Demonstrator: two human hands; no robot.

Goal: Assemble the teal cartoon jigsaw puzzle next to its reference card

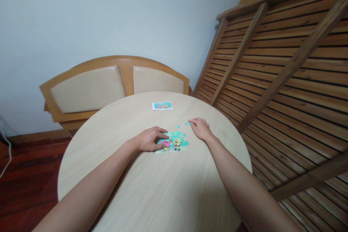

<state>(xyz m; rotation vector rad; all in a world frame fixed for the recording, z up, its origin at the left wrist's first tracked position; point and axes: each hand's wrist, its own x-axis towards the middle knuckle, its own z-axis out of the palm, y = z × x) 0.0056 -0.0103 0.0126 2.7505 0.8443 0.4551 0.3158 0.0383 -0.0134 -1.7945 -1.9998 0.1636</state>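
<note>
L hand (149,139) lies flat, fingers together, on the puzzle (176,143) edge right of it, prob. to stop it sliding on the table (152,192), while R hand (200,129) fingertips touch loose teal pieces (187,123) just ahead, pinch unclear.

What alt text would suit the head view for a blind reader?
A person's left hand rests on a cartoon jigsaw puzzle on a round wooden table, while the right hand touches loose teal pieces beside it. A picture card lies farther back.
</note>
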